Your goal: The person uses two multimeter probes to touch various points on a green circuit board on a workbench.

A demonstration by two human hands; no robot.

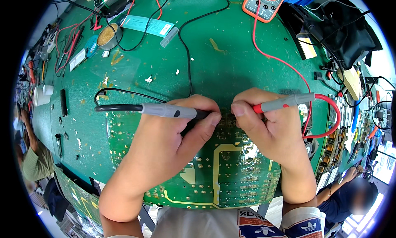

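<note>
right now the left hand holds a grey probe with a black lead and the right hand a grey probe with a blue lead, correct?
Not quite: the head view shows a red lead, not a blue one, on the grey probe in the right hand. The left hand holds a grey probe with a black lead.

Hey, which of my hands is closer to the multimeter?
Right. Your right hand is on the near side of the multimeter, roughly in line with it; your left hand is farther off, to its left.
</note>
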